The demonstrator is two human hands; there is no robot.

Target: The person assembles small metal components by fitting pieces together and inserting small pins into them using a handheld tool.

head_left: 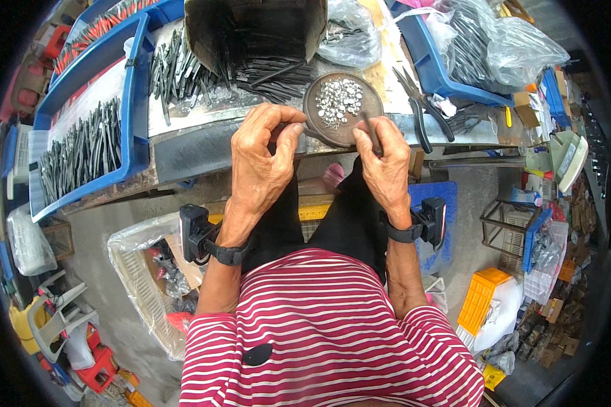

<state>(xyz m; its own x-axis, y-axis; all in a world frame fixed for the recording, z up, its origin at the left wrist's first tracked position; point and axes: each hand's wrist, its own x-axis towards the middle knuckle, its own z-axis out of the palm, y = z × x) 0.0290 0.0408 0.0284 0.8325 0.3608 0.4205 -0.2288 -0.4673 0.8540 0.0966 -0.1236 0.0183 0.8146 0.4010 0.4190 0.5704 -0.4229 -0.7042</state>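
Observation:
My left hand (pixel 268 152) is closed in a pinch at the bench's front edge. A dark narrow strip (pixel 317 135) sticks out from its fingertips towards the dish. My right hand (pixel 385 159) is closed too, its thumb and fingers around another dark narrow strip (pixel 368 124). Between and just beyond both hands stands a round brown dish (pixel 310 102) with many small shiny silver studs (pixel 339 98) in it. Whether the two strips are joined to anything cannot be made out. Right of the dish lie pliers (pixel 419 112) with black handles.
A dark open box (pixel 254 30) stands behind the hands, with loose black metal strips (pixel 275 74) spilling out. Blue trays (pixel 139 102) of black pieces stand at left; another blue tray (pixel 431 68) with bagged pieces is at right. An orange crate (pixel 480 298) sits on the floor.

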